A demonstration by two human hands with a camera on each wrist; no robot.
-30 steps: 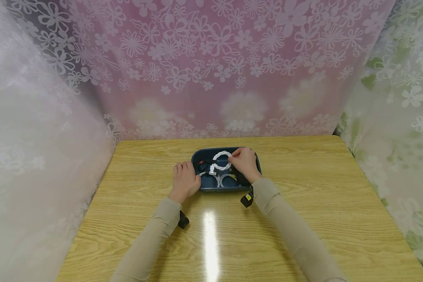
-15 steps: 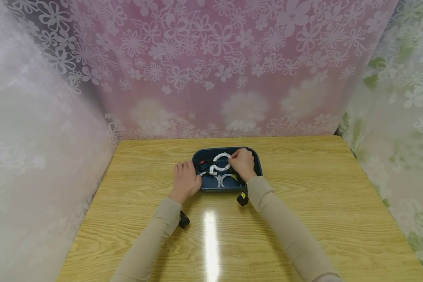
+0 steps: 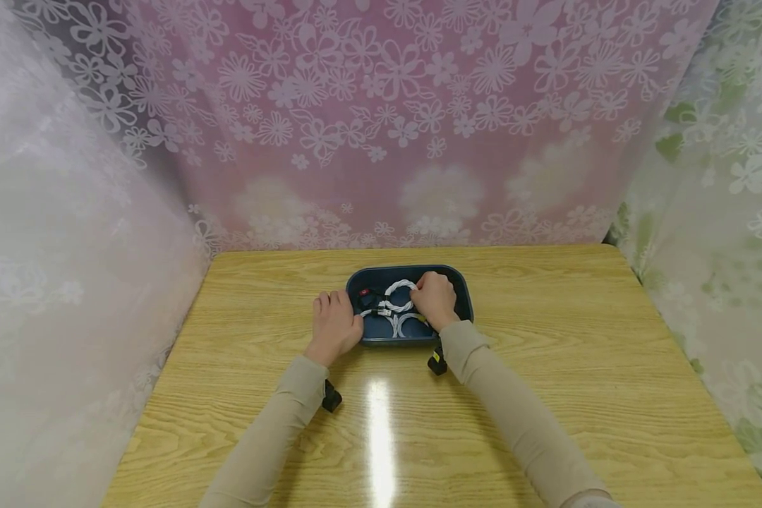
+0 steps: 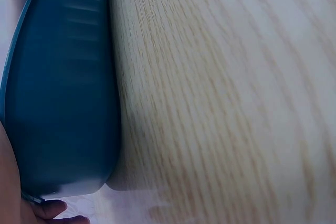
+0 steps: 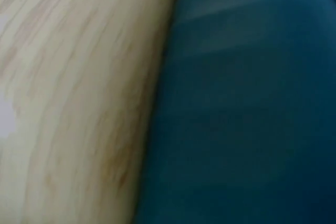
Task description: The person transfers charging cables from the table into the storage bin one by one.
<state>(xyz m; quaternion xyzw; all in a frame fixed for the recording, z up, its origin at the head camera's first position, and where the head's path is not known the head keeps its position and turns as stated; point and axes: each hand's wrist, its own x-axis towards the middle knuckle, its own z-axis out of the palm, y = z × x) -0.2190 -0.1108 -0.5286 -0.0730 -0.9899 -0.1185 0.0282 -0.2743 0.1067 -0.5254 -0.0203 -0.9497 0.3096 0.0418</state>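
Observation:
A dark blue plastic bin (image 3: pixel 394 342) sits on the table with several cables inside. My left hand (image 3: pixel 333 324) grips its left end, thumb at the near corner; in the left wrist view, fingertips (image 4: pixel 50 209) show by the far end of the bin wall (image 4: pixel 63 87). Over the bin's right half, my right hand (image 3: pixel 436 300) pinches the right side of a coiled white braided cable (image 3: pixel 401 283). The pinching fingertips are partly hidden by the hand. Only the outer bin wall (image 5: pixel 236 103) and tabletop appear in the right wrist view, which is blurred.
Thinner pale coiled cables (image 3: pixel 395 326) lie along the near side inside the bin. A dark item with a red part (image 3: pixel 365 292) lies at its left. Beneath is a wood-grain table (image 3: pixel 546 395), with floral curtains (image 3: pixel 387 141) behind and at both sides.
My right hand has shifted slightly toward me and down into the bin, and the white coiled cable has come a little lower with it. The left hand stays where it was.

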